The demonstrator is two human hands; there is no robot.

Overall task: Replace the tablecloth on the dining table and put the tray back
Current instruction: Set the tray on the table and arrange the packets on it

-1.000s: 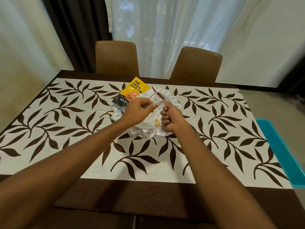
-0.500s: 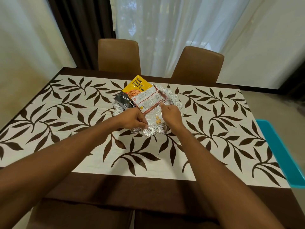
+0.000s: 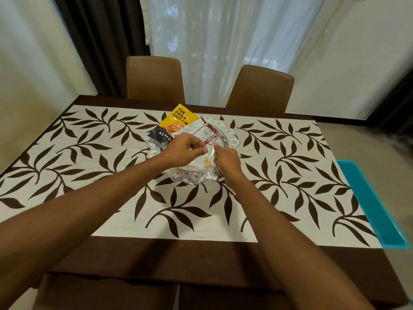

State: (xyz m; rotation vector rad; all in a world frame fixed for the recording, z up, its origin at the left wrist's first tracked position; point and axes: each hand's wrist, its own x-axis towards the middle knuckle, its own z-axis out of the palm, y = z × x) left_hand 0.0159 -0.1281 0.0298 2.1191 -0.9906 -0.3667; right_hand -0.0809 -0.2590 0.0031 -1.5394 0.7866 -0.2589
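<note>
A white tablecloth [image 3: 93,175] with brown leaves and a brown border covers the dining table. At its middle sits an ornate clear tray [image 3: 196,179]. On the tray's far side lie a yellow nut packet [image 3: 178,119], a dark almond packet [image 3: 159,136] and a red-and-white packet [image 3: 199,130]. A few small orange pieces [image 3: 207,163] rest on the tray's floor. My left hand [image 3: 185,148] hovers over the tray with fingertips pinched together. My right hand [image 3: 225,157] is curled at the tray's right side, its index finger near the red packet's corner. Nothing shows in either hand.
Two brown chairs [image 3: 155,79] [image 3: 260,90] stand at the far side, before sheer curtains. Two more chair seats [image 3: 107,294] are tucked under the near edge. A teal tray-like object [image 3: 368,202] sits off the table's right end.
A second ago both hands held the red-and-white packet above the tray. It now lies on the tray's far side, and both hands have drawn back over the tray's middle.
</note>
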